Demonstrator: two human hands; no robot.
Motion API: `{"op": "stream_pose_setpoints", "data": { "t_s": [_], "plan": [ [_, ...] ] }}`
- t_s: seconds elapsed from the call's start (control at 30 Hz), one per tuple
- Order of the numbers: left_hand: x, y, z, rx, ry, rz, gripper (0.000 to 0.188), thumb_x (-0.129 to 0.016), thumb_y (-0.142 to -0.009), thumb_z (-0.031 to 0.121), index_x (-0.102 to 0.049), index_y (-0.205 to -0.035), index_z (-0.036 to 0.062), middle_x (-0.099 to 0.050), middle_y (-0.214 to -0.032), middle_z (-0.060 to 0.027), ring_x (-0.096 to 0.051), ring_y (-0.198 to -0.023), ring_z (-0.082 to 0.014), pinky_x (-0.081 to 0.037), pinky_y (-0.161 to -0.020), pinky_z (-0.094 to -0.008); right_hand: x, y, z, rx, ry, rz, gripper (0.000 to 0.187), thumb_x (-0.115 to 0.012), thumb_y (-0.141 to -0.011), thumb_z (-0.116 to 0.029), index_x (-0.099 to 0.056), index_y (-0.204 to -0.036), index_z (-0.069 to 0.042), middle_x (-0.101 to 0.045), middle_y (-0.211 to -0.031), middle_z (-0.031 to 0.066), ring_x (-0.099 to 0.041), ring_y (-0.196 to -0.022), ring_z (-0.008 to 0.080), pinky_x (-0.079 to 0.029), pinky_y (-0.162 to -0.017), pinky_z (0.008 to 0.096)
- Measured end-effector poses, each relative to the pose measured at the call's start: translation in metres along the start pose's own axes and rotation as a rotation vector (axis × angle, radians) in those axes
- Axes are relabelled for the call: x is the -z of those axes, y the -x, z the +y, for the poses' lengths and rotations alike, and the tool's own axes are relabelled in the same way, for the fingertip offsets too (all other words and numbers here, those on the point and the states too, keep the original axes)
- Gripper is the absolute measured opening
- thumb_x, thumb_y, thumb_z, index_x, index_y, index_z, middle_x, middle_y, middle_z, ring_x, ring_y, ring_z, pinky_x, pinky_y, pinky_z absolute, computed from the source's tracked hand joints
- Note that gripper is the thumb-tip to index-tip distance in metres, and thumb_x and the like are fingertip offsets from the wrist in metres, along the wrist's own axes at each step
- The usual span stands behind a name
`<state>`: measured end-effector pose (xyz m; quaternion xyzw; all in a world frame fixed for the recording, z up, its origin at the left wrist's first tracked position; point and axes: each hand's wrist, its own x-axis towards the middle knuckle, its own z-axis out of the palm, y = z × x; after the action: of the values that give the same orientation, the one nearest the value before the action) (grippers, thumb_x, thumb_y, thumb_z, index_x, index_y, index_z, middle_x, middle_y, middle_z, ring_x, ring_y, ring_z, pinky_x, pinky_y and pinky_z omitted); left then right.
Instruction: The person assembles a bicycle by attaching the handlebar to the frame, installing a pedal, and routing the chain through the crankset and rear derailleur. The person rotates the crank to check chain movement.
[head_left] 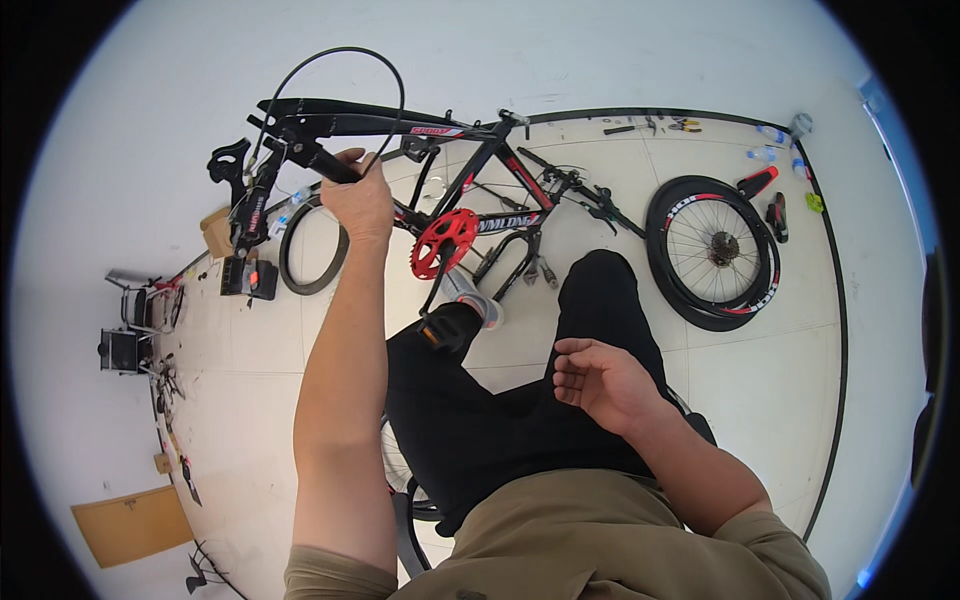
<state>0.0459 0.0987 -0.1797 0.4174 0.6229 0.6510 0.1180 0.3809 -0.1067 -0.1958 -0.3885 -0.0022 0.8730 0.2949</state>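
A black bicycle frame (365, 125) with red and white markings stands in front of me without its wheels. My left hand (358, 198) is closed around a black tube at the front end of the frame, close to the fork (262, 200). A thin black cable (398, 80) loops up over that hand. Below the frame's middle sits a red chainring (444, 244), and a pedal (442, 332) hangs from its crank beside my left knee. My right hand (605, 385) is over my right thigh, palm inward, fingers loosely bent with nothing in them.
Rear wheels with black tyres (655, 255) lie on the floor to the right, near a red and black part (757, 181). Hand tools (650, 126) and plastic bottles (762, 154) line the far wall. Another tyre (290, 262) and a black box (248, 278) are at the left.
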Motion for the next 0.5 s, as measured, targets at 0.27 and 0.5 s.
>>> {"op": "stream_pose_setpoints", "data": {
  "t_s": [0.27, 0.5],
  "plan": [
    [-0.0005, 0.006, 0.0067, 0.028, -0.02, -0.027, 0.016, -0.075, -0.081, 0.003, -0.066, -0.093, -0.0013, -0.057, -0.072, -0.0002, -0.053, -0.064, -0.0089, -0.043, -0.061, -0.0256, -0.0031, -0.0005, 0.0003, 0.004, 0.021, -0.002, 0.022, -0.052, -0.098, -0.005, -0.059, -0.118, 0.0, -0.065, -0.1, 0.0086, -0.064, -0.089, 0.0204, -0.055, -0.084, 0.038],
    [-0.0032, 0.0092, 0.0102, -0.014, -0.047, -0.049, 0.015, -0.075, -0.082, 0.003, -0.067, -0.093, -0.0022, -0.057, -0.069, -0.0007, -0.053, -0.063, -0.0094, -0.044, -0.062, -0.026, -0.0082, -0.0026, 0.0004, 0.0, 0.023, -0.015, 0.021, -0.052, -0.098, -0.005, -0.059, -0.117, 0.0, -0.065, -0.099, 0.0089, -0.064, -0.089, 0.0208, -0.055, -0.084, 0.0377]
  ]
}}
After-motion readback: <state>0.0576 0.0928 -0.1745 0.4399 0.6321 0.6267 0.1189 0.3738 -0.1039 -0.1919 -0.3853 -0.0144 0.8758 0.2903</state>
